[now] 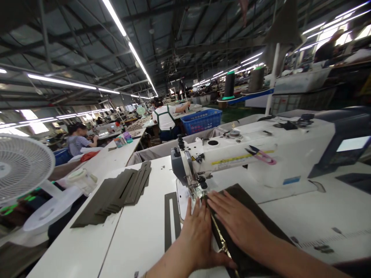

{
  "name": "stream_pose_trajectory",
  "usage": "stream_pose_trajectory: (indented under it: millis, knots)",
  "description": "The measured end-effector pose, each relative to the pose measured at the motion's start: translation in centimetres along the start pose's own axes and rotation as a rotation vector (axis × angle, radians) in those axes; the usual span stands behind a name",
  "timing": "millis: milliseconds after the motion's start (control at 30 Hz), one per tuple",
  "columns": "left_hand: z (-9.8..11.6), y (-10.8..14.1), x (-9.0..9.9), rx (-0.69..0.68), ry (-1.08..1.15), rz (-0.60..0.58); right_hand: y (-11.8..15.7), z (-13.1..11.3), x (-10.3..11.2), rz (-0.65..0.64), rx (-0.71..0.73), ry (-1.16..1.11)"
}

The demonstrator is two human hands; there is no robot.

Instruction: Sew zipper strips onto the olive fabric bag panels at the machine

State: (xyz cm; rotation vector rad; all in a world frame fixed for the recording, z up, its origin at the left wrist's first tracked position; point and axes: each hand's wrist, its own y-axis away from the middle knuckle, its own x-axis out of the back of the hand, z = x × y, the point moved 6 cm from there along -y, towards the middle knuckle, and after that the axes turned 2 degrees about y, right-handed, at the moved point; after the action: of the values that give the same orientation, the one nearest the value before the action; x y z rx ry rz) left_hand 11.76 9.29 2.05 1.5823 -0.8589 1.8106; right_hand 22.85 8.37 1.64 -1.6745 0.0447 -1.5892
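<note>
The step in hand appeared to be guiding one zipper (218,231) and the single dark fabric panel (246,199) beside it under the needle of one white sewing machine (290,148). The zipper lay on the tabletop (139,235) just in front of the needle, its gold teeth running back between the two hands. Neither of the hands was clenched: the left hand (194,235) pressed flat to the left of the teeth, fingers straight toward the needle and thumb stretched across the zipper near its one slider, while the right hand (237,220) lay spread on the panel. The next move, by my judgement, called for even, light pressure from both palms, with the edges held in line and the fingertips clear of the needle. Counted out, there was one slotted piece (167,222) lying alone just left of the left hand, and farther left a fanned stack of dark slotted pieces (113,197), overlapped too closely to count fairly. One pair of pink-handled snips (265,157) and one yellow measuring tape (223,161) were on the machine's arm, two thread cones (230,85) stood behind it, and one white fan (23,166) stood at far left.
</note>
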Motion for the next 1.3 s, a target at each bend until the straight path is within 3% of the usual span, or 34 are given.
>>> stream_pose_trajectory:
  millis: [67, 167, 300, 367, 433, 533, 733, 800, 933, 1000, 1133, 1233, 1300]
  knots:
    - [-0.1, -0.1, -0.1, 0.012, 0.0, -0.005, 0.2, -0.3, -2.4, -0.074, -0.039, -0.023]
    - [-0.4, -0.2, -0.3, 0.041, 0.017, -0.025, 3.2, 2.0, -4.5, -0.133, -0.192, 0.035]
    - [-0.5, 0.0, -0.5, 0.064, 0.049, -0.059, 6.2, 4.8, -3.5, -0.112, -0.324, 0.119]
    - [-0.5, 0.1, -0.6, 0.075, 0.074, -0.081, 5.5, 4.8, -2.3, -0.08, -0.334, 0.143]
    - [-0.5, 0.1, -0.6, 0.081, 0.1, -0.1, 3.7, 3.7, -1.7, -0.096, -0.247, 0.088]
    - [-0.6, 0.1, -0.4, 0.087, 0.126, -0.096, 1.1, 1.2, -2.6, -0.206, -0.089, -0.093]
    - [0.8, 2.4, -0.3, 0.119, 0.175, 0.013, 0.9, 0.1, -4.8, -0.257, -0.109, -0.163]
    - [2.2, 3.8, -0.6, 0.079, 0.2, 0.029, 1.1, 0.2, -5.1, -0.257, -0.131, -0.167]
    - [4.3, 6.5, -0.4, -0.157, 0.236, -0.01, 1.1, 0.0, -5.3, -0.254, -0.157, -0.173]
    - [3.1, 7.6, 0.5, -0.142, 0.207, 0.03, 1.0, -0.4, -5.3, -0.246, -0.141, -0.181]
    - [-2.4, 10.0, 1.0, 0.17, -0.033, 0.092, 0.9, -1.9, -5.3, -0.216, -0.063, -0.195]
    - [-4.1, 11.8, -1.0, 0.09, -0.259, 0.069, 0.3, -2.8, -5.4, -0.185, -0.033, -0.19]
    - [-4.6, 12.9, -2.1, 0.017, -0.394, 0.124, -0.2, -2.9, -5.6, -0.163, -0.029, -0.176]
